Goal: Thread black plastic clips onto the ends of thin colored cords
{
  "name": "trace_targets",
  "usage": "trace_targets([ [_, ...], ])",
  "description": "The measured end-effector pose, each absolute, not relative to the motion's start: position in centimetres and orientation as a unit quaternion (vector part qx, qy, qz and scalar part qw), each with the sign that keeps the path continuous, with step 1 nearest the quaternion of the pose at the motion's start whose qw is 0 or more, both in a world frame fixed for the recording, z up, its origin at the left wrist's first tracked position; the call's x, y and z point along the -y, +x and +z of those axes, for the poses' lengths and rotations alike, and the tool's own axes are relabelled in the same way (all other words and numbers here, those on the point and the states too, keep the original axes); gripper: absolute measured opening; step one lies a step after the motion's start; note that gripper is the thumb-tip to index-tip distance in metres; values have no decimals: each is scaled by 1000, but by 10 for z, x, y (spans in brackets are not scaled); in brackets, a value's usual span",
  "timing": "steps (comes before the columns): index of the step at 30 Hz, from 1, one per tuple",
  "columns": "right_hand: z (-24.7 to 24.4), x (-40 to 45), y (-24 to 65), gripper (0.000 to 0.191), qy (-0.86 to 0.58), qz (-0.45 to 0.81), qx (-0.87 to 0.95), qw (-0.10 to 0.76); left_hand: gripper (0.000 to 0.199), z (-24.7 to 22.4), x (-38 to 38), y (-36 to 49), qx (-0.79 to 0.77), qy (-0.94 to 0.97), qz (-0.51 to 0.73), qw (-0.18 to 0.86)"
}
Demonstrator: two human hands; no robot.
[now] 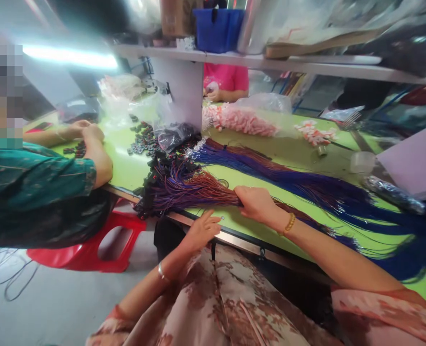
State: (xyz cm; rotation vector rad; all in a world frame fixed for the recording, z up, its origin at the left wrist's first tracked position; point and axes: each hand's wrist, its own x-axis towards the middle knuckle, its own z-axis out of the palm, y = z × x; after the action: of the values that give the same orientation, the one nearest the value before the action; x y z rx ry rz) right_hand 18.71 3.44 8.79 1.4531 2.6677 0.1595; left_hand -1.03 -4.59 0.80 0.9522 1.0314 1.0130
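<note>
My right hand (256,204) is closed around a bundle of thin wires (201,190), brown and blue-purple, lying along the near side of the green table. Black connectors (151,192) cluster at the left end of that bundle. At the table's front edge, my left hand (202,229) has its fingers stretched out and holds nothing; it is just below the wires. A second bundle of blue and brown wires (281,175) with whitish ends runs behind, toward the right.
Loose black connectors (140,139) lie near a co-worker's hands (88,134) at left. Pink-and-white parts (245,120) sit farther back, before another person (227,79). A shelf (252,60) with a blue bin (219,30) spans overhead. A red stool (90,250) stands at left.
</note>
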Motion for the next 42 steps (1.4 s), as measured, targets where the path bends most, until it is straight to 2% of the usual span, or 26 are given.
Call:
trace_targets([
  [1, 86, -30, 187, 14, 467, 67, -881, 34, 65, 11, 36, 0, -401, 337, 460, 717],
  [3, 80, -17, 189, 10, 436, 103, -894, -4, 65, 20, 12, 13, -293, 221, 532, 763],
  [6, 66, 4, 191, 16, 376, 147, -913, -61, 47, 30, -19, 10, -238, 85, 660, 707],
  [8, 53, 15, 192, 19, 339, 149, -926, -72, 41, 30, -29, 0, -243, 35, 700, 671],
  [12, 30, 21, 196, 25, 318, 96, -943, -19, 42, 17, -30, -16, -242, 48, 709, 660],
  [16, 44, 5, 201, 23, 374, -8, -927, 29, 41, 4, -31, -17, -266, 96, 722, 631],
  [17, 54, -1, 199, 34, 384, -35, -923, 9, 40, 2, -33, -17, -273, 103, 724, 625],
  [20, 84, -19, 181, 89, 411, -101, -898, -120, 38, -2, -38, -18, -281, 111, 722, 622],
  [22, 92, -30, 157, 106, 435, -135, -871, -182, 37, -5, -39, -19, -279, 105, 720, 627],
  [25, 85, -40, 117, 115, 437, -195, -863, -161, 37, -8, -37, -20, -287, 89, 719, 627],
  [27, 76, -42, 99, 105, 449, -192, -865, -116, 37, -9, -35, -21, -292, 93, 717, 626],
  [31, 64, -40, 79, 57, 492, -104, -864, -16, 47, -11, -33, -19, -273, 141, 700, 645],
  [33, 57, -37, 71, 39, 512, -48, -858, 1, 44, -13, -35, -17, -283, 150, 684, 655],
  [38, 42, -32, 73, 37, 468, -5, -883, -29, 24, -19, -45, -12, -317, 101, 689, 644],
  [42, 52, -55, 123, 52, 325, -139, -929, -108, 9, -19, -48, -11, -334, 50, 688, 642],
])
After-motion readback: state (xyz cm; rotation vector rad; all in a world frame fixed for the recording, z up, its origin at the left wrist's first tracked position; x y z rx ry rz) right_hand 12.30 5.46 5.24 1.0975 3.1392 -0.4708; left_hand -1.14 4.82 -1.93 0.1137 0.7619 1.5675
